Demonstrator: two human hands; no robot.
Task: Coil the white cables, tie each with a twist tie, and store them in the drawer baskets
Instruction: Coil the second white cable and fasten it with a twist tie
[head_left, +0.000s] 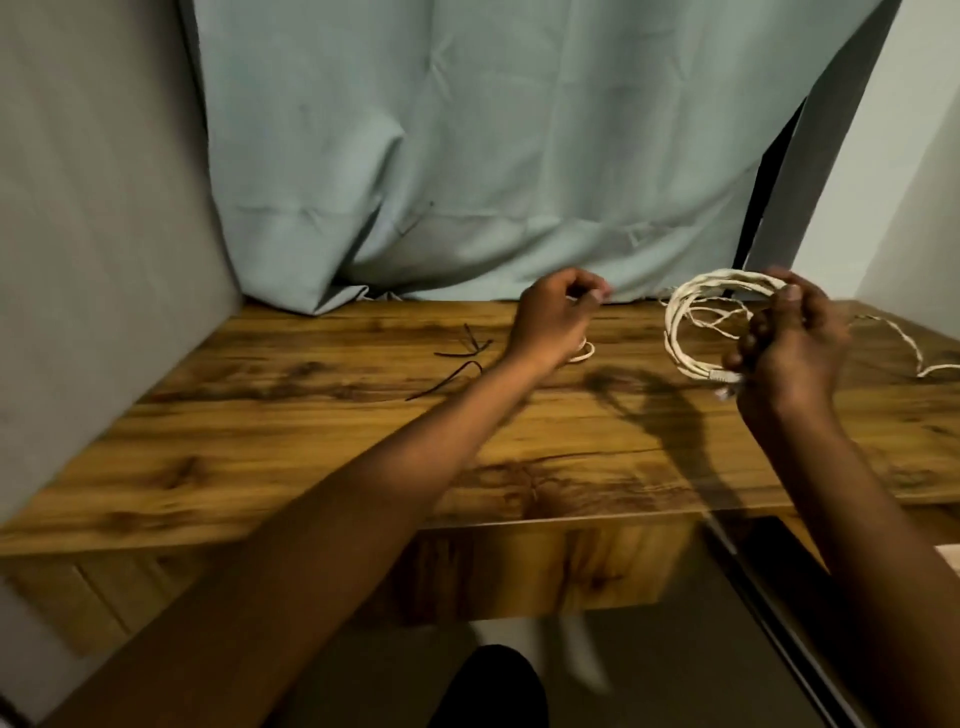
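The work surface is a wood-grain desk (260, 441) set against a grey wall on the left, with a pale green curtain (467, 156) hanging behind it down to the desk's rear edge. A drawer front (519, 571) sits below the desk's front edge; whether it is open, and what is inside, cannot be determined, and no baskets are visible.

Status of coiling: the right hand (789, 338) is raised above the desk with its fingers curled round a bundle of white cable loops (696, 322), gripping it at the right side of the coil. A connector end hangs just below that hand. A loose tail of white cable (904, 338) trails on the desk to the right, so this coil appears unfinished.

The left hand (556, 317) is extended near the curtain with its fingers curled in a pinch. What it holds is too blurred to identify; a thin white strand may run to it. A small white coil (584, 353) lies on the desk, partly hidden under this hand.

Status of tying: dark twist ties (462, 348) lie loose on the desk, left of the left hand. No tie is visible on either coil.

Remaining, by judgement: finish the coil, tie each cable, store all.
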